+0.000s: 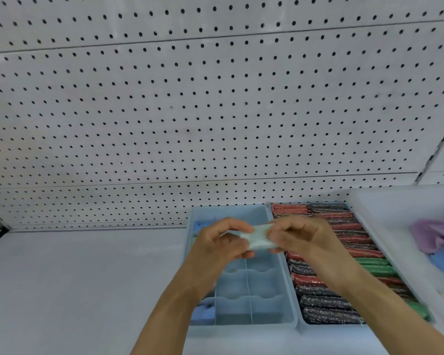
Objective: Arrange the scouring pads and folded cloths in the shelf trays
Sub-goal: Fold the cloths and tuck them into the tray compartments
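We hold a small pale green folded cloth (258, 237) above the light blue divided plastic tray (290, 298), the fingers (232, 224) of our left hand (219, 242) and of our right hand (300, 234) curled and pinching its two ends. Just right, a second tray's rim touches, packed with red, black and green glittery scouring pads (326, 303). Left of the trays lies bare pale shelf (82, 283), bounded behind by white pegboard (215, 111).

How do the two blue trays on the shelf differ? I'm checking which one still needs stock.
The left tray has dividers and is mostly bare, with only a few blue cloths along its left side; the right tray is packed with rows of red, dark and green scouring pads. Both hands, left hand and right hand, hold a pale folded cloth over the left tray. The trays sit side by side and share a pale blue colour.
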Motion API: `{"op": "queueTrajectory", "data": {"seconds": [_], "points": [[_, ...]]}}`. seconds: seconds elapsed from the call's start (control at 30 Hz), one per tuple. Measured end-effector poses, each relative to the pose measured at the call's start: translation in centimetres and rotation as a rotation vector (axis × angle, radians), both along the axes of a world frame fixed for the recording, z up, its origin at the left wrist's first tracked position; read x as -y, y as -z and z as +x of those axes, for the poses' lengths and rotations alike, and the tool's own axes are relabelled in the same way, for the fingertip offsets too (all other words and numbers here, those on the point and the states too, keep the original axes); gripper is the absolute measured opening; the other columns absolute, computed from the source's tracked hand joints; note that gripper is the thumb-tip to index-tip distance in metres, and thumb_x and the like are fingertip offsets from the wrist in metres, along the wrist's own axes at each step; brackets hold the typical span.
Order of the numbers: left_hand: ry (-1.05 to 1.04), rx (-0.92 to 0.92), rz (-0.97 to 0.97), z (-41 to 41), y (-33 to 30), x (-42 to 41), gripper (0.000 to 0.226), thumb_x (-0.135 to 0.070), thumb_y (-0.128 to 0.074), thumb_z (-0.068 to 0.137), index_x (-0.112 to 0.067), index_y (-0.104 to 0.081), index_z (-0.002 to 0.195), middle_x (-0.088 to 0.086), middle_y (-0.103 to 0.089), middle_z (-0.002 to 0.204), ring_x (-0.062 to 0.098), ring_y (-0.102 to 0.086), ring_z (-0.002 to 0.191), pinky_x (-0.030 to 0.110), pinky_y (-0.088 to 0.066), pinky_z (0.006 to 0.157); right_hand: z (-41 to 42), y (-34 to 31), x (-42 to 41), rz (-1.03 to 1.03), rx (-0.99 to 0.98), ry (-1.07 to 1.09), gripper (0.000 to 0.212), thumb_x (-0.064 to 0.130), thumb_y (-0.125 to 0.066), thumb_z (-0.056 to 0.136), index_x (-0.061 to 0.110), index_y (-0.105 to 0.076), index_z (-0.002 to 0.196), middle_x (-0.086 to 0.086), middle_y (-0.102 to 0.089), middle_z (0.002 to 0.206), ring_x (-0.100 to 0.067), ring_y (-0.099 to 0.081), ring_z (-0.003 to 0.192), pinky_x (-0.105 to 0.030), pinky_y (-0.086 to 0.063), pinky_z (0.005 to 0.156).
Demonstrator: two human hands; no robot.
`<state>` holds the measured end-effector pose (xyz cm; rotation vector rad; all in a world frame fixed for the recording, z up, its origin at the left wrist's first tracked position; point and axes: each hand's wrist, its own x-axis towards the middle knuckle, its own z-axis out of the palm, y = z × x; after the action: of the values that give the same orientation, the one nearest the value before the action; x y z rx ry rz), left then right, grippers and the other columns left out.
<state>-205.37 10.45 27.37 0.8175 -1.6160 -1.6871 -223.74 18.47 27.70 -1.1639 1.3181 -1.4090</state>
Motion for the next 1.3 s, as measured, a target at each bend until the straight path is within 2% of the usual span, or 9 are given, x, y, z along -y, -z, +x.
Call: {"op": "queueTrajectory", "data": {"seconds": [0.07,0.13,0.23,0.4,0.53,0.67,0.87,1.07,1.3], "points": [[0.014,0.126,-0.1,1.1,1.8,0.5,0.03,0.008,-0.065,0.082,-0.02,-0.07,0.094,0.0,-0.069,0.088,0.014,-0.065,0.081,0.03,-0.058,0.075,0.4,1.4,0.6,0.098,-0.146,-0.019,0.024,0.001,-0.076,0.077,0.012,-0.066,0.096,-0.013,-0.069,0.092,-0.022,-0.066,0.079,-0.026,-0.055,0.07],[0.012,0.219,-0.163,1.7,3.3,1.0,0.038,0.009,-0.067,0.079,-0.026,-0.07,0.094,0.006,-0.067,0.094,0.012,-0.062,0.083,0.034,-0.059,0.081,0.9,2.7,1.5,0.186,-0.279,-0.081,0.034,0.001,-0.076,0.077,0.019,-0.062,0.103,-0.009,-0.067,0.091,-0.016,-0.063,0.074,-0.025,-0.053,0.067],[-0.041,0.287,-0.236,1.9,4.5,2.0,0.04,0.013,-0.062,0.077,-0.023,-0.067,0.092,0.002,-0.067,0.09,0.006,-0.062,0.081,0.024,-0.057,0.075,1.6,4.1,3.4,0.214,-0.541,-0.143,0.025,0.011,-0.075,0.076,0.026,-0.066,0.094,0.008,-0.068,0.084,-0.004,-0.06,0.072,-0.019,-0.048,0.065],[-0.208,0.35,-0.431,1.5,5.8,4.9,0.04,0.006,-0.064,0.081,-0.027,-0.06,0.103,-0.008,-0.061,0.105,-0.003,-0.057,0.092,0.011,-0.046,0.082,2.3,5.0,8.5,0.214,-0.705,-0.102,0.019,0.015,-0.072,0.076,0.027,-0.067,0.089,0.013,-0.065,0.078,0.002,-0.054,0.06,-0.021,-0.045,0.061],[-0.456,0.653,-0.579,2.3,7.9,8.0,0.057,-0.015,-0.069,0.083,-0.024,-0.044,0.133,-0.007,-0.04,0.13,0.011,-0.038,0.122,0.022,-0.033,0.097,1.0,6.6,13.6,0.263,-0.845,0.091,0.023,0.021,-0.07,0.079,0.032,-0.066,0.099,0.017,-0.065,0.094,-0.009,-0.062,0.086,-0.032,-0.054,0.076],[-0.347,0.9,-0.452,2.7,10.3,8.9,0.072,-0.021,-0.064,0.087,-0.018,-0.024,0.147,0.007,-0.029,0.147,0.025,-0.033,0.13,0.033,-0.035,0.102,-0.1,9.4,16.6,0.32,-0.979,0.089,0.02,0.022,-0.067,0.08,0.033,-0.066,0.097,0.013,-0.068,0.098,-0.014,-0.063,0.089,-0.028,-0.05,0.071],[-0.31,0.912,-0.418,2.5,11.5,9.1,0.074,-0.021,-0.057,0.092,-0.022,-0.012,0.151,0.004,-0.035,0.142,0.024,-0.037,0.126,0.036,-0.04,0.099,0.1,10.7,18.6,0.341,-1.032,0.041,0.022,0.02,-0.068,0.077,0.031,-0.069,0.096,0.01,-0.069,0.095,-0.015,-0.064,0.088,-0.028,-0.05,0.072],[-0.301,0.906,-0.395,2.4,11.2,9.1,0.074,-0.023,-0.055,0.094,-0.024,-0.009,0.152,0.003,-0.039,0.142,0.023,-0.039,0.125,0.036,-0.04,0.099,0.4,11.5,19.8,0.431,-1.223,-0.01,0.023,0.024,-0.069,0.076,0.035,-0.07,0.096,0.008,-0.068,0.102,-0.019,-0.063,0.093,-0.026,-0.047,0.07],[-0.301,0.884,-0.379,2.5,11.1,8.9,0.073,-0.021,-0.056,0.093,-0.028,-0.012,0.151,0.003,-0.042,0.14,0.023,-0.042,0.123,0.038,-0.043,0.097,0.0,10.8,20.6,0.519,-1.126,-0.161,0.011,0.026,-0.073,0.074,0.027,-0.073,0.085,0.006,-0.068,0.083,-0.017,-0.063,0.078,-0.032,-0.054,0.073]]}}
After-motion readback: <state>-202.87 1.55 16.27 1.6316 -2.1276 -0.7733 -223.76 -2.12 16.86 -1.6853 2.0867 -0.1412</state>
